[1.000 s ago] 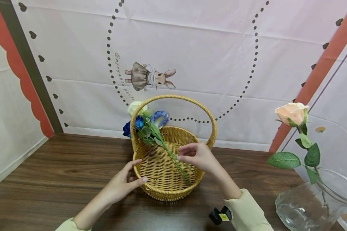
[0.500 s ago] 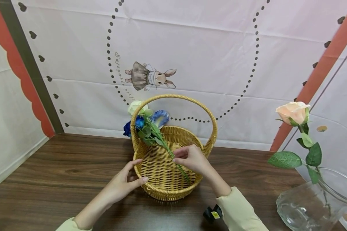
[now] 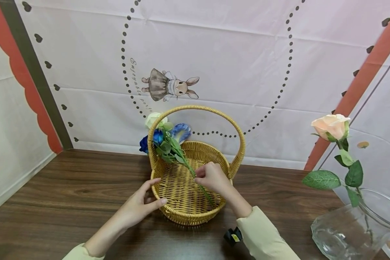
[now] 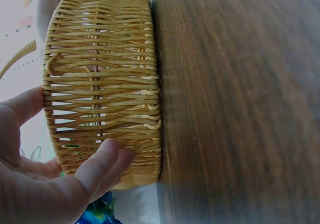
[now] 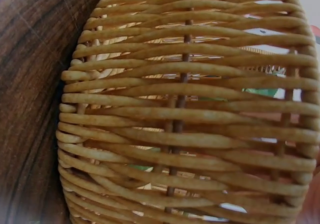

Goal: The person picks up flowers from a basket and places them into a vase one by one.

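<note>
A yellow wicker basket (image 3: pixel 195 217) with a tall arched handle stands on the table. My left hand (image 3: pixel 134 207) holds its near-left rim, thumb and a finger over the edge; in the left wrist view other fingers (image 4: pixel 102 161) lie against the outer wall. Green flower stems (image 3: pixel 206 195) slant across the basket. Their heads, a white rose (image 3: pixel 152 120), dark blue roses (image 3: pixel 157 136) and a blue ruffled bloom (image 3: pixel 182 133), lean past the far-left rim. My right hand (image 3: pixel 212 178) pinches the stems midway. In the right wrist view the basket wall (image 5: pixel 190 114) mostly hides that hand.
A clear glass vase (image 3: pixel 341 231) with one peach rose (image 3: pixel 330 127) stands at the right. A small black object with a yellow label (image 3: pixel 233 236) sits by my right sleeve. Behind the wooden table (image 3: pixel 94 187) hangs a white printed cloth (image 3: pixel 227 68).
My right hand has moved left over the basket, and its thumb and fingers have closed on the stems. My left hand stays at the rim; basket and flowers look unmoved.
</note>
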`<state>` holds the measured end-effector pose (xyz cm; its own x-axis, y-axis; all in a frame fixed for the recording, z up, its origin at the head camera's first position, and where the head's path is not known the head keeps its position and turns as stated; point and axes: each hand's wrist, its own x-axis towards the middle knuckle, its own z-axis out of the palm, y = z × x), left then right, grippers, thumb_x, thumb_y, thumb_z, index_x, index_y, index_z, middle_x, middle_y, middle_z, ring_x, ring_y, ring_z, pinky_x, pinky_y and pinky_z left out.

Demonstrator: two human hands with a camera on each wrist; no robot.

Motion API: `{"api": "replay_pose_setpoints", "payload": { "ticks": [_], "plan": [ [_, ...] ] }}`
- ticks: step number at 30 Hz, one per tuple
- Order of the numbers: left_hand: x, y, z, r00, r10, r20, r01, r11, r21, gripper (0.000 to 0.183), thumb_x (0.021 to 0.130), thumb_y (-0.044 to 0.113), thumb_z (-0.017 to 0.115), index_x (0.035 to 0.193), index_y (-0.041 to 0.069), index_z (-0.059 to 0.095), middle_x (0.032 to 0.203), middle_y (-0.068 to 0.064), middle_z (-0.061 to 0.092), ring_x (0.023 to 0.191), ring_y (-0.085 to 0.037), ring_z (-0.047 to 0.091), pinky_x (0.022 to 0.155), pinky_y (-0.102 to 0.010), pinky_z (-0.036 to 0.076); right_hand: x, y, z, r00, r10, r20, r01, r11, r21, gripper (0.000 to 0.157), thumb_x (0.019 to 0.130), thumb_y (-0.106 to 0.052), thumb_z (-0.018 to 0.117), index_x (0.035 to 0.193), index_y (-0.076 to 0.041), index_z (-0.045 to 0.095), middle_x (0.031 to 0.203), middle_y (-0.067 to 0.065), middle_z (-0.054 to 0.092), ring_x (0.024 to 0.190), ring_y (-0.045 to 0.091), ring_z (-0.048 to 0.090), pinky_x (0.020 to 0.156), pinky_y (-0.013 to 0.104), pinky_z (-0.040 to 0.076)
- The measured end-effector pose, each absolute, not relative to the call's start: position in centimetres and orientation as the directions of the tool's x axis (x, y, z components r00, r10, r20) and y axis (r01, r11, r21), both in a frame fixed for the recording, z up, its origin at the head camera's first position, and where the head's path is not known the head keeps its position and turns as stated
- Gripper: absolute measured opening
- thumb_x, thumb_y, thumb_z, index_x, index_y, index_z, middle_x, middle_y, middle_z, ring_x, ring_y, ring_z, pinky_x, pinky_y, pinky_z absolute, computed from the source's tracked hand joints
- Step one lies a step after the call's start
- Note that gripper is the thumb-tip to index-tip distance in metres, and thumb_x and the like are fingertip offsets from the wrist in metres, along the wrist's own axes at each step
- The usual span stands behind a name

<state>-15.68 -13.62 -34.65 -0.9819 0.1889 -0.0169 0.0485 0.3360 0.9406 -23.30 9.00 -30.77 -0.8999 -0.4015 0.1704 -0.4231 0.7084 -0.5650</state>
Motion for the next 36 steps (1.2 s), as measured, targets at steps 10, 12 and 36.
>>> {"api": "replay_pose_setpoints", "payload": {
  "ticks": [10, 12, 36],
  "plan": [
    [-15.7, -13.7, -34.6, -0.982, 0.188, -0.016, 0.051, 0.343, 0.938, 0.066, 0.084, 0.030, 0.066, 0.138, 0.016, 0.033, 0.136, -0.029, 0.034, 0.115, -0.042, 0.046, 0.087, -0.046, 0.047, -23.4, 8.2, -30.7, -0.907, -0.400, 0.133, -0.407, 0.751, -0.520, 0.018, 0.077, -0.006, 0.069, 0.093, 0.004, 0.069, 0.083, 0.013, 0.069, 0.075, 0.021, 0.066, 0.063, 0.027, 0.053],
    [-15.7, -13.7, -34.6, -0.981, 0.191, -0.017, 0.050, 0.340, 0.939, 0.065, 0.084, 0.030, 0.066, 0.139, 0.015, 0.033, 0.137, -0.029, 0.033, 0.116, -0.042, 0.046, 0.087, -0.046, 0.047, -23.4, 8.1, -30.7, -0.906, -0.402, 0.132, -0.412, 0.764, -0.497, 0.017, 0.077, -0.006, 0.068, 0.092, 0.003, 0.070, 0.083, 0.012, 0.069, 0.076, 0.022, 0.066, 0.064, 0.028, 0.053],
    [-15.7, -13.5, -34.7, -0.982, 0.188, -0.004, 0.057, 0.320, 0.946, 0.066, 0.083, 0.028, 0.067, 0.138, 0.014, 0.034, 0.128, -0.025, 0.044, 0.113, -0.039, 0.049, 0.087, -0.043, 0.047, -23.4, 8.9, -30.8, -0.889, -0.439, 0.133, -0.419, 0.662, -0.621, 0.016, 0.076, 0.002, 0.062, 0.091, 0.004, 0.068, 0.075, 0.009, 0.068, 0.066, 0.014, 0.064, 0.053, 0.023, 0.051]
  ]
}}
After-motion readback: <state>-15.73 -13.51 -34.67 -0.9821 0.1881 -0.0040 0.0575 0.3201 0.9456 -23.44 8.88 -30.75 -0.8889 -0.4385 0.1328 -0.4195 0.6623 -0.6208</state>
